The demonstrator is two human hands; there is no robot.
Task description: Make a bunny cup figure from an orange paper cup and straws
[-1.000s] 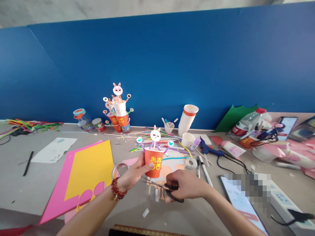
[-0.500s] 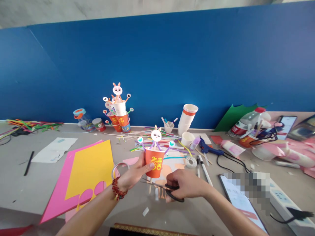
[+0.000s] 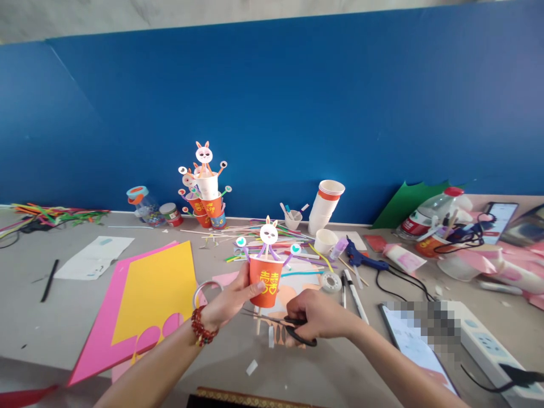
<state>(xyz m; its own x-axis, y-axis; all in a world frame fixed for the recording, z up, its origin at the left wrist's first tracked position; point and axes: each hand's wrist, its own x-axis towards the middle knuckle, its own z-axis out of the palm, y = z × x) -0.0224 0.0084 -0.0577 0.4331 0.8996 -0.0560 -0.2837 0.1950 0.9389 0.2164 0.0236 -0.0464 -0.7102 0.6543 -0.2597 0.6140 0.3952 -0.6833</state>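
My left hand [image 3: 236,296] is wrapped round an orange paper cup [image 3: 266,283] with gold characters. Out of the cup rises a white rabbit face [image 3: 268,233] with purple arms that end in white discs with green hearts. Below the cup sticks out a wooden stick [image 3: 259,325]. My right hand [image 3: 317,317] grips black-handled scissors [image 3: 304,335], whose blades lie across the stick just under the cup, slightly apart.
Finished rabbit cups [image 3: 211,205] stand at the back left, near stacked white cups [image 3: 326,207]. Yellow card [image 3: 157,294] lies left. A blue glue gun [image 3: 365,258], tape roll [image 3: 330,281], pens [image 3: 356,296], phone [image 3: 419,345] and power strip [image 3: 484,345] lie right.
The hands, cup and scissors hold nearly the same pose. The view has shifted very slightly, moving the items on the right a little rightward.
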